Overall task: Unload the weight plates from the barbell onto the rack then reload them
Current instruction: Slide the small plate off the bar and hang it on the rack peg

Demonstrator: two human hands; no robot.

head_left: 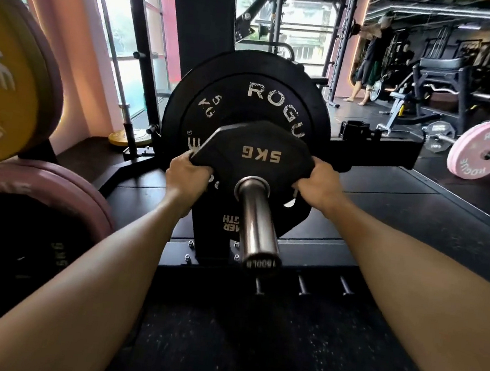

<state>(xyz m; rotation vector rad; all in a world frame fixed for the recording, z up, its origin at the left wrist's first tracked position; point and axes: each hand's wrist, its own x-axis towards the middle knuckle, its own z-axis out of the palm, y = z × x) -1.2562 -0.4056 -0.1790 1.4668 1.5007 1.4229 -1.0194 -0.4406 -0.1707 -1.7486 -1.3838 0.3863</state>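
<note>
A small black 5 KG plate with angled edges sits on the chrome barbell sleeve, which points toward me. My left hand grips its left edge and my right hand grips its right edge, fingers curled behind the plate. Right behind it on the same sleeve is a larger black ROGUE 5 KG bumper plate. The sleeve's outer length is bare up to its end cap.
On the left stand stored plates: a yellow plate, a pink plate and a black 5 KG plate. Black rack uprights rise behind the barbell. To the right lies a barbell with a pink ROGUE plate. A person stands far back.
</note>
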